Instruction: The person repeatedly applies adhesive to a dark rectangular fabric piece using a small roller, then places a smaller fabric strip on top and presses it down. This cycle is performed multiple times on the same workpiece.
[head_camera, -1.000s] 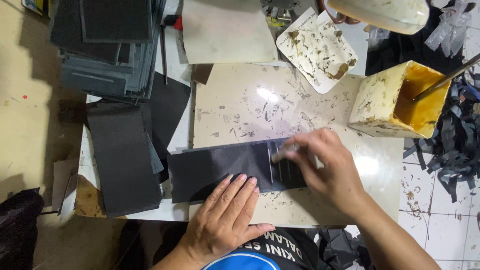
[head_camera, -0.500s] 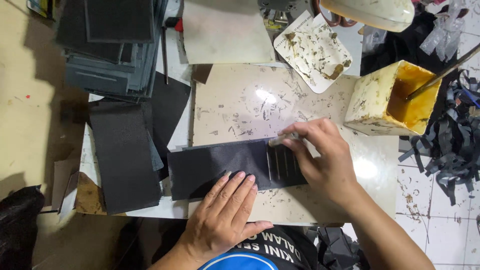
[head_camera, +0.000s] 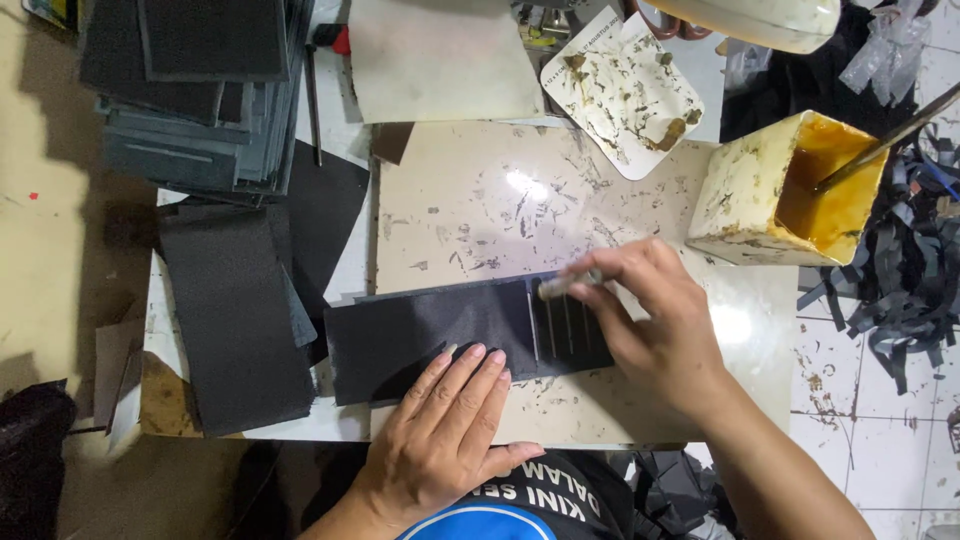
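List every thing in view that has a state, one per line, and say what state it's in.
Black panel: flat on the board, pinned by the left hand.
Left hand: palm down, fingers spread.
Right hand: pinching a small pale tool at the panel's slotted end.
Yellow tub: open, holds amber liquid, a stick standing in it.
Dark sheet stack: piled, untouched.
White tray: smeared with residue.

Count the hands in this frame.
2. The left hand lies flat on the dark rectangular sheet; the right hand pinches a small pale tool over the sheet's slotted end. No others visible.
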